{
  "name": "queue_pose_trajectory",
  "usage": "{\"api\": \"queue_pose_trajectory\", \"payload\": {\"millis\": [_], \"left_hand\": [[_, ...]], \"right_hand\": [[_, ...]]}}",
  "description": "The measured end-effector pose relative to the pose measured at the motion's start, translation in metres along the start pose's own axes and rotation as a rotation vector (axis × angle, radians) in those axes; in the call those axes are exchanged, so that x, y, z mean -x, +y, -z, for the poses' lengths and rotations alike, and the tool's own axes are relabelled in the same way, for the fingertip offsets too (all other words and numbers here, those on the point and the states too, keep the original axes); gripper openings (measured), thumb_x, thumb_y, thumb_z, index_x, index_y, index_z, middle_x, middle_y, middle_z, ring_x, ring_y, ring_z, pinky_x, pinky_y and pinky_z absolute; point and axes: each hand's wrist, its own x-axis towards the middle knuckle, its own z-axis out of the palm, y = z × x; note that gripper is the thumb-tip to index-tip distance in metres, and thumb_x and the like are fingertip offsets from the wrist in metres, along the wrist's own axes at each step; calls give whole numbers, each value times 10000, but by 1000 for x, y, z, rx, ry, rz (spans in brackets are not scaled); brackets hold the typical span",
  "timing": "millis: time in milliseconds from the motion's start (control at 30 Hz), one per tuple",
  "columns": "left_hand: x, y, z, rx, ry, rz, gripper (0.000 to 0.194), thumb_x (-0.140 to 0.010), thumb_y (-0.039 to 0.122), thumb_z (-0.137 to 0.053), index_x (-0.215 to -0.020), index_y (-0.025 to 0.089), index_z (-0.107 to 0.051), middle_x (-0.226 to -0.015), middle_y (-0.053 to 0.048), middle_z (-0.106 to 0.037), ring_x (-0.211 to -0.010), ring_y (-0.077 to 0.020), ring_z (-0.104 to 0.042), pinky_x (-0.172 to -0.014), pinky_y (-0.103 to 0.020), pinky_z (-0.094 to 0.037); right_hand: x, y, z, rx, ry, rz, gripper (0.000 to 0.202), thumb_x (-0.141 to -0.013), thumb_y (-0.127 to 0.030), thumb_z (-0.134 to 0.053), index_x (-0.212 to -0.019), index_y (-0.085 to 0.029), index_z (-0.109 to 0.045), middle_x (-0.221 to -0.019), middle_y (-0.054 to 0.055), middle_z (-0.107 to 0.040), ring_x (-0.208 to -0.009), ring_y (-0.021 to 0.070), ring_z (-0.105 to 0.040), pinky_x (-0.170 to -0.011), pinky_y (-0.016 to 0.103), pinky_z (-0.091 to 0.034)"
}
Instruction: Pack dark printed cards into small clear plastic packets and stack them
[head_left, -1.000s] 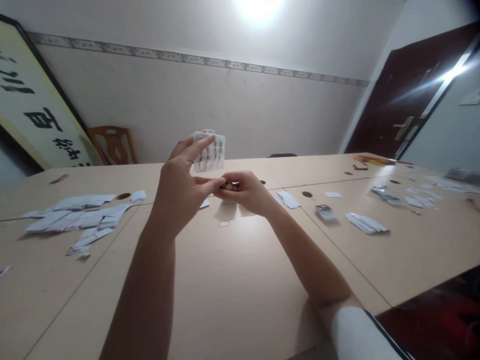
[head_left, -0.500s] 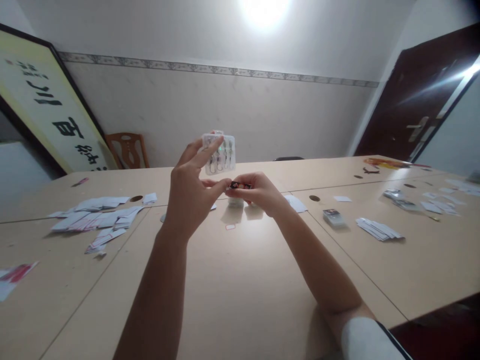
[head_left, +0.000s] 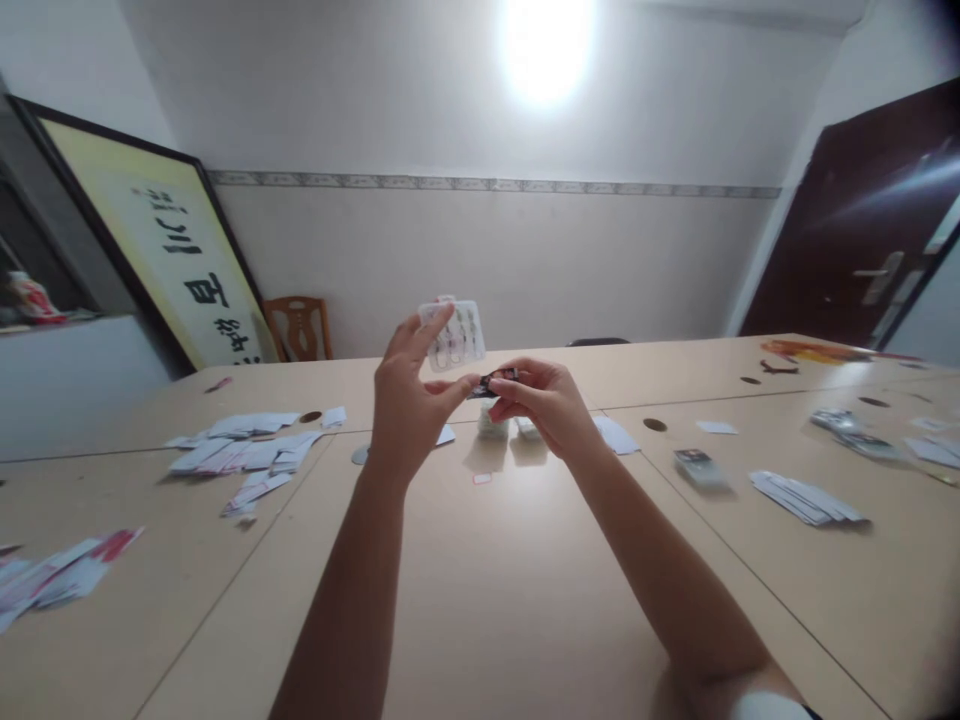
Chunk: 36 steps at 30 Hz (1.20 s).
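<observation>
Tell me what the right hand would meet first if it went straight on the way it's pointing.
Past the small dark card it holds, the right hand would probably meet the left hand, close by at the card's other end, though depth is unclear.

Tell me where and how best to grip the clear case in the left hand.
Probably best: pinch the case by its right edge, across its broad faces, coming from the right. It stands roughly upright with that edge free, while the left hand overlaps its left side. Below it, the right hand holds a dark piece, crowding that way.
</observation>
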Motion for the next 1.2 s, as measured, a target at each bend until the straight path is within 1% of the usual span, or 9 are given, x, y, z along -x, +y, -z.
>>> {"api": "queue_pose_trajectory", "payload": {"millis": [100, 300, 533, 633, 733, 900, 967, 1067, 1200], "left_hand": [[1, -5, 2, -26, -28, -59, 632, -652, 143, -794, -1248, 294, -648, -1417, -60, -504, -1325, -311, -474, -711, -238, -628], [3, -6, 2, 252, -162, 293, 403, -822, 287, -687, -1222, 253, -662, -1356, -79, -579, -1146, -249, -618, -808, -362, -627], [2, -5, 4, 369, -179, 431, 447, -748, 299, -748, -1181, 212, -684, -1244, -127, -662, -1114, -278, -637, -810, -423, -602], [0, -9, 8, 283, -80, 428, 404, -738, 317, -745, -1132, 234, -709, -1223, -110, -682, -1155, -276, -618, -857, -432, -569], [-5, -15, 14, 255, 16, 386, 343, -704, 272, -765, -1042, 222, -737, -1173, -90, -707, -1063, -236, -667, -847, -367, -567], [-6, -17, 14, 285, -30, 312, 357, -685, 203, -780, -1034, 180, -708, -1114, -82, -724, -881, -194, -725, -729, -272, -601], [-3, -15, 9, 271, -57, 259, 480, -700, 193, -774, -1159, 198, -634, -1121, -82, -721, -856, -201, -734, -699, -274, -612], [3, -11, -1, 132, -46, 135, 571, -764, 196, -735, -1290, 228, -515, -1128, -86, -723, -854, -211, -744, -715, -290, -622], [12, -8, -14, -177, -96, -61, 480, -852, 184, -645, -1310, 243, -514, -1159, -80, -723, -976, -221, -729, -834, -319, -615]], "right_hand": [[0, 2, 0, -5, 24, 34, 277, -646, -340, -853, -776, -156, -691, -709, 10, -688, -534, 96, -626, -555, 247, -550], [2, 0, 5, 190, 64, 129, 203, -723, -324, -784, -724, -162, -660, -670, 15, -678, -512, 104, -599, -527, 265, -489], [12, -17, 10, 398, 24, 129, 143, -747, -275, -743, -710, -173, -650, -606, -2, -650, -495, 107, -578, -528, 277, -461], [17, -26, 16, 384, 65, 154, 132, -728, -254, -757, -704, -170, -658, -588, -9, -626, -491, 109, -584, -515, 275, -459], [20, -35, 21, 290, 167, 220, 134, -714, -246, -775, -721, -170, -664, -622, -8, -623, -476, 107, -588, -490, 276, -470], [17, -32, 20, 115, 211, 280, 164, -732, -258, -762, -830, -212, -639, -742, -20, -624, -489, 94, -594, -498, 276, -521], [14, -25, 17, 91, 233, 298, 244, -731, -275, -760, -930, -250, -621, -888, -5, -639, -604, 121, -657, -569, 292, -568], [9, -14, 12, 64, 273, 297, 575, -689, -292, -798, -1187, -362, -520, -1149, 29, -610, -865, 202, -711, -750, 373, -611], [9, -4, 6, 49, 202, 208, 1033, -675, -330, -834, -1463, -436, -174, -1248, 80, -616, -1057, 262, -679, -944, 481, -547]]}}
